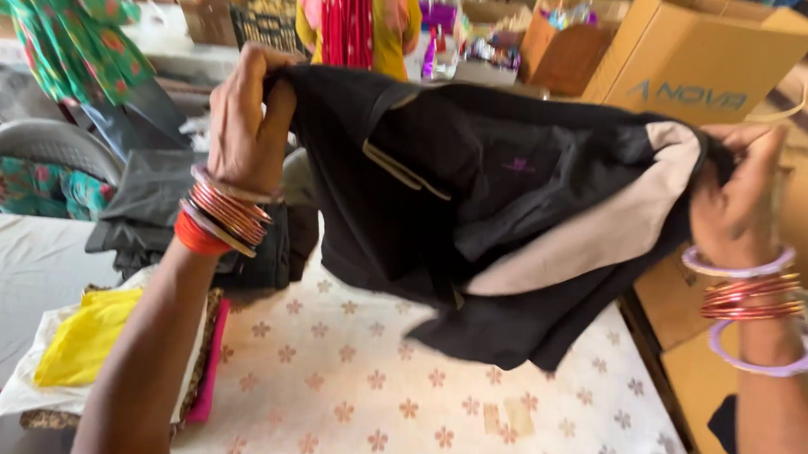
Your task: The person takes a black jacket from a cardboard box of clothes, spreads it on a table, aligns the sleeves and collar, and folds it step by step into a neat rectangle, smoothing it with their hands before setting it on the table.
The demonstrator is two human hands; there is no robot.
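Black cloth fills the middle of my view: a dark garment [479, 194] stretched in the air between both hands, above the desk [367, 400] with its pale flower-print cover. I see a beige lining panel turned out on its right side, tan piping near the top, and a small purple mark on the chest. My left hand [248, 122] has its grip clenched on the garment's upper left edge; my right hand [742, 203] pinches the right edge, bangles on both wrists. The lower hem hangs in loose, blurred folds, so I cannot tell its shape. A pile of dark fabric [160, 214] sits partly hidden behind my left forearm.
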